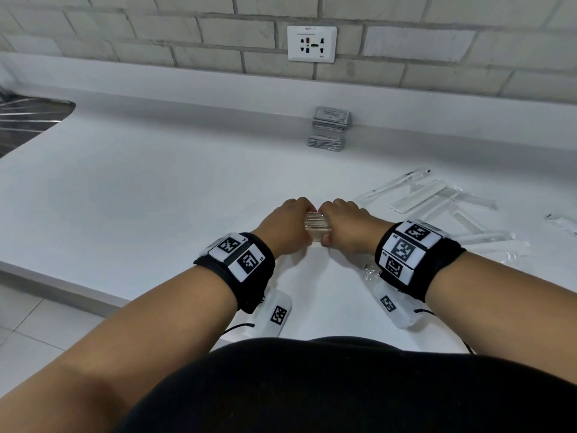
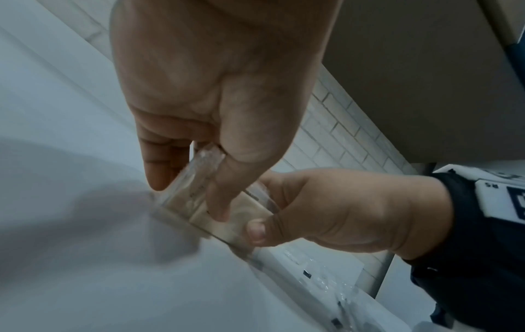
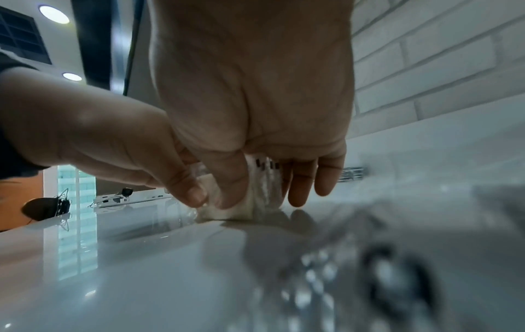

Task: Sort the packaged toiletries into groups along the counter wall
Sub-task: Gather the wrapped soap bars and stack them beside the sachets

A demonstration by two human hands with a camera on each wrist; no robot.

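Both hands hold one small stack of clear-wrapped packets [image 1: 316,225] standing on edge on the white counter [image 1: 156,189]. My left hand [image 1: 287,223] grips its left side, thumb and fingers curled round it. My right hand [image 1: 346,223] grips its right side the same way. The left wrist view shows the pale stack [image 2: 204,202] pinched between thumb and fingers of the left hand [image 2: 196,193], with the right hand [image 2: 326,213] holding its near end. From the right wrist the stack [image 3: 255,193] touches the counter under the right hand [image 3: 255,197].
Two stacks of flat grey sachets [image 1: 331,120] stand against the counter's back ledge under a wall socket [image 1: 312,43]. Loose clear-wrapped combs and toothbrushes [image 1: 431,198] lie scattered right of my hands. The counter's front edge [image 1: 62,282] runs at lower left; a dark basin [image 1: 28,120] sits far left.
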